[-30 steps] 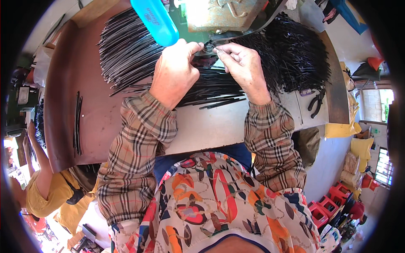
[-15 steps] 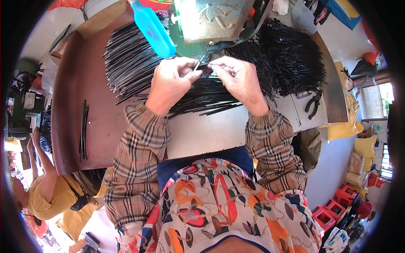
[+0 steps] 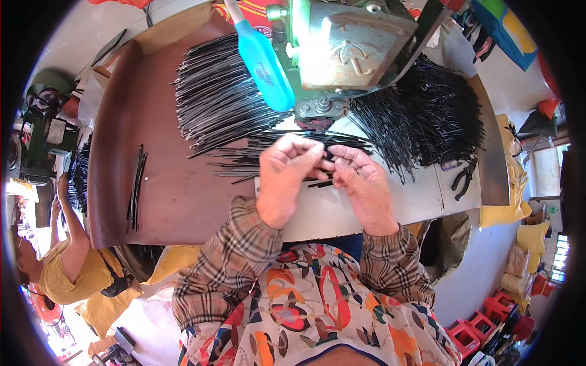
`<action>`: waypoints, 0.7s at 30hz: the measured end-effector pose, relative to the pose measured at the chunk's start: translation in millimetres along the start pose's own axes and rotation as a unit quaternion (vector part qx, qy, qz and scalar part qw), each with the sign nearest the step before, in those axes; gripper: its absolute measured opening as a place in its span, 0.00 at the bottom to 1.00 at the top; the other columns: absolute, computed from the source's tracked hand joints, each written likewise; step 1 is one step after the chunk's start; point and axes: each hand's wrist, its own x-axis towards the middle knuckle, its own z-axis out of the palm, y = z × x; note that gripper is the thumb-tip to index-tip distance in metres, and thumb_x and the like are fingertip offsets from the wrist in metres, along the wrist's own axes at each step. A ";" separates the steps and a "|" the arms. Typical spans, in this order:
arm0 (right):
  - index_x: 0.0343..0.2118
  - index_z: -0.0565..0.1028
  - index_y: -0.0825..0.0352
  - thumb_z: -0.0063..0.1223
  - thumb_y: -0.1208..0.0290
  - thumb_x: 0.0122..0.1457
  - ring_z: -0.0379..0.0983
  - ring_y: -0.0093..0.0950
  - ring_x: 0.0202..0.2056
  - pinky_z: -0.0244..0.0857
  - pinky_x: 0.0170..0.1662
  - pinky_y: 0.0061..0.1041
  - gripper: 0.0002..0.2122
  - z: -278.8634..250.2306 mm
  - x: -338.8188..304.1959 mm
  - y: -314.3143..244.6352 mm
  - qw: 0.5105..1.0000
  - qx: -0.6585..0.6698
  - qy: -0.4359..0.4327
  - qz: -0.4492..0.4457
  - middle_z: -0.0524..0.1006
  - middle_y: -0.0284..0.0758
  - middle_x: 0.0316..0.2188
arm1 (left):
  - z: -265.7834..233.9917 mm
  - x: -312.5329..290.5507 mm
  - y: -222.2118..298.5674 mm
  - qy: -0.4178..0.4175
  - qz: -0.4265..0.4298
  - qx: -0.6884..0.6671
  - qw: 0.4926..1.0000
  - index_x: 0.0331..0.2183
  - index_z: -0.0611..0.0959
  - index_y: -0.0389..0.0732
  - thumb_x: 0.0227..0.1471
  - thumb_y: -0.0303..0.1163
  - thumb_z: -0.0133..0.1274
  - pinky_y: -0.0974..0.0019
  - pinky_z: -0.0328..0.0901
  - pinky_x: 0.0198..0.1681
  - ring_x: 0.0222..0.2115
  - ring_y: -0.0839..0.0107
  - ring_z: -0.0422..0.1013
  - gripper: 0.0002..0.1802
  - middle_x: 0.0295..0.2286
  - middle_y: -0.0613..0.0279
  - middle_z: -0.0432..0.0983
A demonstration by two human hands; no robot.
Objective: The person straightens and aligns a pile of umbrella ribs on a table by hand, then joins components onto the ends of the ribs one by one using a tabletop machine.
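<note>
My left hand (image 3: 284, 181) and my right hand (image 3: 366, 192) meet in front of a worn metal machine (image 3: 360, 52). Thumb and fingers are pinched on both, the fingertips almost touching. Something small and dark shows between them, too small to name. Behind and under the fingers lies a loose row of thin black strips (image 3: 244, 163). A larger, neater pile of black strips (image 3: 220, 97) fans out to the left. Right of the machine, a dense heap of black strips (image 3: 442, 113) lies tangled.
A blue paddle-shaped thing (image 3: 265, 64) on a pale stem hangs beside the machine. Black-handled pliers (image 3: 464, 178) rest at the table's right. A few strips (image 3: 136, 189) lie apart on the brown sheet (image 3: 177, 201). At far left a person in yellow (image 3: 70, 268) raises their arms.
Both hands have drawn back from the machine's lower end toward me. The thin pale piece seen in the left fingers before is no longer visible. The view has shifted.
</note>
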 end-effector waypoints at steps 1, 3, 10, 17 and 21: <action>0.49 0.70 0.75 0.58 0.74 0.59 0.68 0.16 0.34 0.63 0.38 0.16 0.17 -0.1 2.9 6.5 0.999 0.048 0.019 0.006 0.75 0.32 0.35 | -1.7 -2.7 -1.9 -0.004 -0.003 0.015 1.000 0.34 0.79 0.33 0.55 0.25 0.55 0.73 0.70 0.28 0.28 0.73 0.77 0.05 0.28 0.59 0.78; 0.47 0.73 0.75 0.55 0.76 0.60 0.72 0.18 0.35 0.66 0.38 0.16 0.13 -3.7 9.2 15.2 0.993 0.112 0.028 0.017 0.77 0.34 0.36 | -10.1 -3.7 1.3 -0.027 -0.026 0.040 0.998 0.32 0.80 0.33 0.54 0.25 0.56 0.74 0.68 0.25 0.25 0.74 0.75 0.05 0.26 0.60 0.78; 0.43 0.75 0.74 0.55 0.74 0.60 0.74 0.20 0.32 0.70 0.38 0.19 0.11 1.3 26.2 5.1 0.994 0.097 -0.017 0.057 0.78 0.37 0.35 | -28.8 -8.9 20.1 -0.049 -0.072 0.099 0.991 0.30 0.79 0.36 0.54 0.28 0.57 0.73 0.66 0.27 0.25 0.75 0.74 0.05 0.26 0.61 0.77; 0.37 0.75 0.71 0.55 0.73 0.61 0.73 0.17 0.27 0.68 0.30 0.15 0.07 -6.4 34.4 7.0 0.998 0.050 -0.004 0.028 0.78 0.36 0.33 | -49.6 15.4 28.1 0.074 0.221 0.499 0.835 0.27 0.82 0.36 0.46 0.23 0.59 0.65 0.66 0.27 0.22 0.67 0.73 0.02 0.23 0.59 0.77; 0.37 0.75 0.71 0.54 0.73 0.61 0.72 0.17 0.25 0.68 0.28 0.15 0.06 -3.0 33.9 4.0 0.998 0.052 0.006 0.022 0.78 0.36 0.32 | -77.9 33.2 33.6 0.079 0.244 0.644 0.721 0.27 0.81 0.38 0.45 0.23 0.58 0.57 0.66 0.30 0.28 0.54 0.72 0.03 0.24 0.55 0.74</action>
